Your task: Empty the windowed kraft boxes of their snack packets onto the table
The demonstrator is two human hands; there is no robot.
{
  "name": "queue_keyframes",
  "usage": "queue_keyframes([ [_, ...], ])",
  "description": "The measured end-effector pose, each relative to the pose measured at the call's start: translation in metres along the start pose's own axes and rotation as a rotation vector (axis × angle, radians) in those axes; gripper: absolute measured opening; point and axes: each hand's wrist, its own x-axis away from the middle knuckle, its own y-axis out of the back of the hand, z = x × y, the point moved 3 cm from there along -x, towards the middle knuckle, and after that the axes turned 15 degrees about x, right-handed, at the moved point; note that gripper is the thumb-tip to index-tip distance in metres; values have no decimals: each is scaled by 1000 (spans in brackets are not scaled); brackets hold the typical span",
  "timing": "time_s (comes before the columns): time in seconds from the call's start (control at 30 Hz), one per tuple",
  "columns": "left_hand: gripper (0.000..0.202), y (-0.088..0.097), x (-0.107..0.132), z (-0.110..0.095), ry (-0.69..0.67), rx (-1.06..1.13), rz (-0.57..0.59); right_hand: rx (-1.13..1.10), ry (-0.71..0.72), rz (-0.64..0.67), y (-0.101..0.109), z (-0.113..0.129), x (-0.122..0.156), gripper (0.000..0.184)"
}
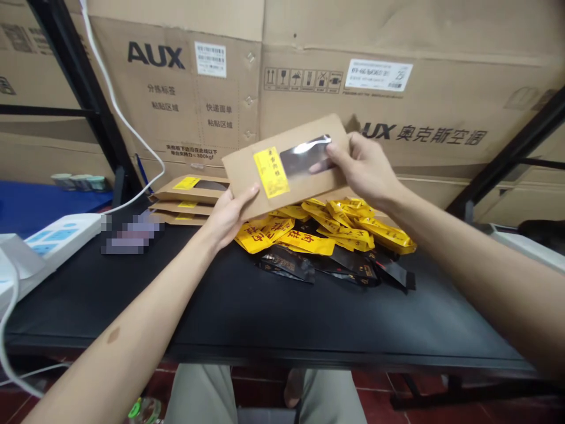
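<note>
Left hand [230,215]: forearm enters from lower left, palm turned up and inward, fingers close together, supporting the lower left edge of a kraft pouch [260,168]. Right hand [361,169]: forearm enters from right, fingers curled narrowly, pinching the pouch's right end, one digit lying across its clear window [306,156]. Pouch: held tilted in both hands above the table, flat side up. Yellow label [271,172] on its face, small red characters, too small to read. Stack of three similar pouches [188,200]: on the table, left of the left hand. Heap of yellow sachets [304,241] with large dark characters, unread: directly beneath the held pouch, partly overlying black sachets [348,268]. Table [247,312]: black top. Power strip [59,242], white, at the table's left, with white cable [130,141] rising behind. Blurred patch [131,233] beside it. Cartons [185,88] behind: printed "AUX", "奥克斯空调", "分拣标签", "快递面单", "粘贴区域"; barcode stickers and handling icons.
</note>
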Motion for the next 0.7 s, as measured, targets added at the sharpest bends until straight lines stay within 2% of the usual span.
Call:
queue_keyframes([
  [0.13, 49, -2, 3, -3, 25, 58, 9, -340, -79, 132, -20, -4, 26, 54],
  [0.27, 43, -8, 7, -4, -7, 20, 87, -417, -130, 91, -25, -7, 41, 52],
  [0.4, 43, -12, 9, -3, -12, -12, 120, -370, -173, -40, -31, -18, 54, 49],
  [0.53, 43, -7, 8, -4, -45, -81, 15, -184, -185, -228, -35, -27, 71, 50],
  [0.6, 43, -4, 7, -5, -47, -115, -9, -62, -151, -271, -35, -28, 78, 52],
  [0.7, 43, -1, 6, -8, -34, -134, 16, 39, -111, -285, -33, -29, 84, 59],
])
